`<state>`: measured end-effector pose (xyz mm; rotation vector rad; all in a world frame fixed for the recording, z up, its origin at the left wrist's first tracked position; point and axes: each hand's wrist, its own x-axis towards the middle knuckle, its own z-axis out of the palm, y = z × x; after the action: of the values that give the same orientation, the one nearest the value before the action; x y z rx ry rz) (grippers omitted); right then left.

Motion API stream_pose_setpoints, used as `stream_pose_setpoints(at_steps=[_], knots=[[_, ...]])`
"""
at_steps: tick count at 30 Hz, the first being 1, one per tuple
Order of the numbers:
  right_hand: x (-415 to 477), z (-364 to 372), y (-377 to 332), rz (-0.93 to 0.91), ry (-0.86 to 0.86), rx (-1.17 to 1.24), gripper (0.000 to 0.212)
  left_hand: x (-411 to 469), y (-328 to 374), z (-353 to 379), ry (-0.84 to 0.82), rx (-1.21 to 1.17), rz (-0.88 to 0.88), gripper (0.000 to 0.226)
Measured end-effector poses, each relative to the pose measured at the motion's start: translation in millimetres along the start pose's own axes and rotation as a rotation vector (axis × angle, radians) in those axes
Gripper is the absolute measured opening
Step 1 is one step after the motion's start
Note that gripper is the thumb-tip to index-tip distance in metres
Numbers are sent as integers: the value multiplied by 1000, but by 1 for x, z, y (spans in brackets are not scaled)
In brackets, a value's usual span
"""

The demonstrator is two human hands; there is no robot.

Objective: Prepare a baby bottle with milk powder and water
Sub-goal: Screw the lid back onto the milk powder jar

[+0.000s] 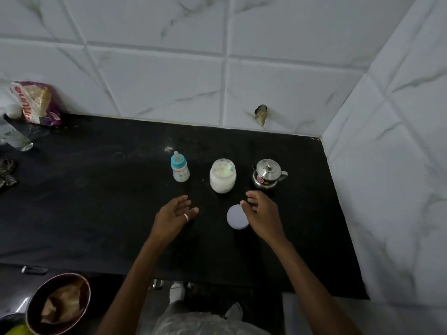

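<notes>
Both my hands hover empty: left hand spread wide, right hand loosely curled beside the lid. Bottle stands capped nearer the counter's back edge, left of the open jar; likely light, smooth plastic, best gripped round its body.

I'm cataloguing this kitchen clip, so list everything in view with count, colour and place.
bottle: one, clear with blue cap, on counter, left of jar
jar: one, clear, lid off, white powder inside, mid-counter
lid: one, white, flat on counter in front of jar
kettle: one, steel, right of jar
packet: one, white and purple, back left by wall
glass: one, clear, far left
bowl: one, dark, lower left, below counter edge
counter: one, black
wall: white marbled tiles, behind and right
left hand: one, ringed, fingers relaxed, over counter near bottle
right hand: one, fingers relaxed, over lid's right edge
</notes>
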<state>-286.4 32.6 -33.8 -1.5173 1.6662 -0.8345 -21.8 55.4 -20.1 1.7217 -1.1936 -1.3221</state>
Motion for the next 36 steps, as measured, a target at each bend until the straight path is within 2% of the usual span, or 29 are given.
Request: stream_pose_setpoints(at_steps=[5, 10, 26, 32, 36], knots=[[-9, -14, 16, 28, 5, -85, 40, -9, 2, 7, 21, 51, 3, 65], [-21, -16, 22, 30, -12, -240, 49, -4, 9, 16, -26, 71, 10, 65], [-5, 25, 19, 145, -260, -516, 87, 58, -3, 8, -212, -1, -53, 67], [-4, 40, 10, 189, -286, -596, 91, 81, -9, 2, -244, -46, -52, 72], [-5, 44, 6, 227, -296, -624, 91, 92, -12, 4, -272, -17, -22, 83]])
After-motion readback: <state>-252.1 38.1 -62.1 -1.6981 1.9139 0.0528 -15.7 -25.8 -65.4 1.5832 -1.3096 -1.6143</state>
